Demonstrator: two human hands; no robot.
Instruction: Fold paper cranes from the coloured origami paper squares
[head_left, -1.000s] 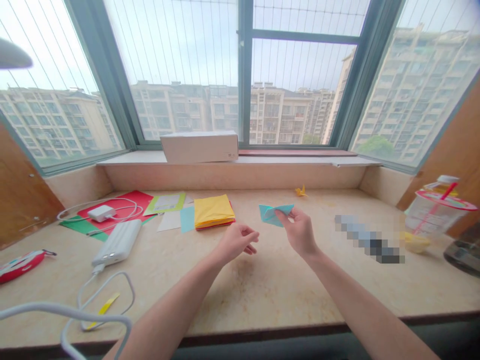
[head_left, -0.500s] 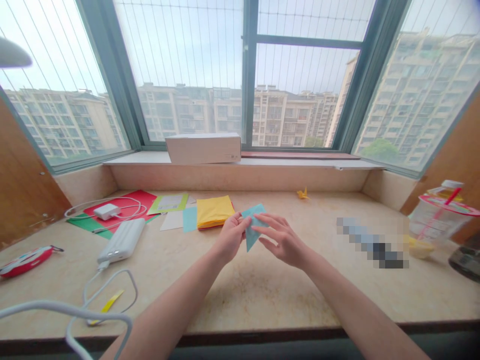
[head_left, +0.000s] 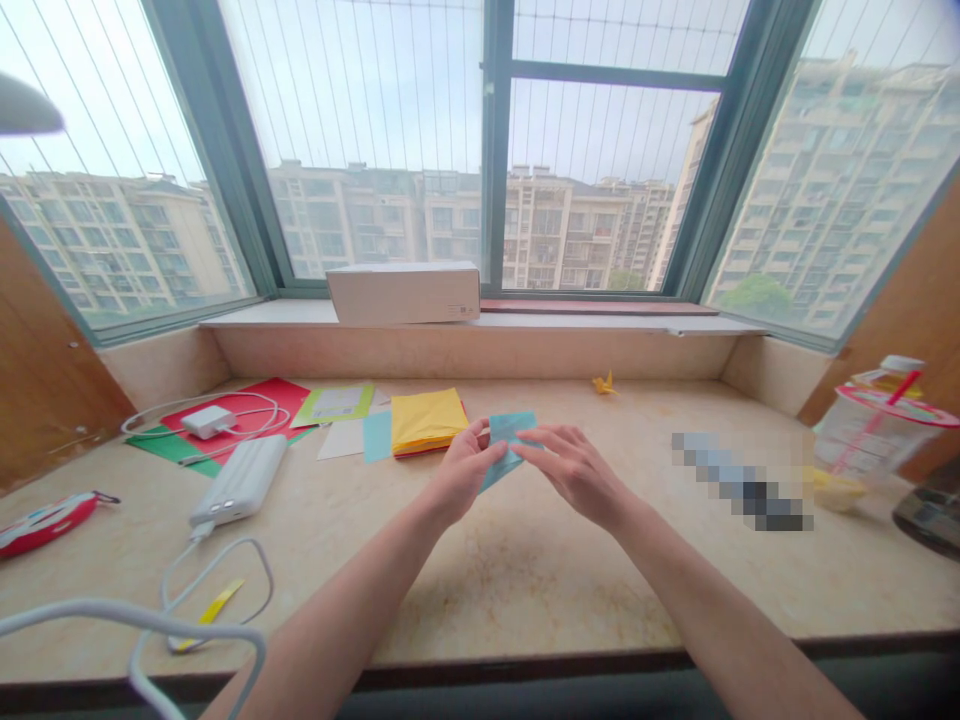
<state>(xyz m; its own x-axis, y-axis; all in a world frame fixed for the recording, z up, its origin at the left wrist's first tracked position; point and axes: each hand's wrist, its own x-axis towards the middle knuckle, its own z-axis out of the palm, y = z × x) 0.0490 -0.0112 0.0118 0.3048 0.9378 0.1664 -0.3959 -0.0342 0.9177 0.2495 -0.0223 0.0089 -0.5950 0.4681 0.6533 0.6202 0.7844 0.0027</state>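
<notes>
Head view, blue paper [head_left: 511, 426] pointing down-left, long axis seemingly diagonal

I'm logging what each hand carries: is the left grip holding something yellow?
No, the left grip holds a light-blue paper, while the yellow stack lies on the tabletop.

A hand could pass over bare tabletop [head_left: 525, 590] between the forearms [head_left: 367, 585], or between the right hand [head_left: 581, 470] and the yellow paper crane [head_left: 604, 385]. Leftward, the yellow stack [head_left: 427, 420], power bank [head_left: 241, 480] and white cable [head_left: 90, 609] obstruct; rightward, a pixelated object [head_left: 739, 482] and cup [head_left: 862, 440].
</notes>
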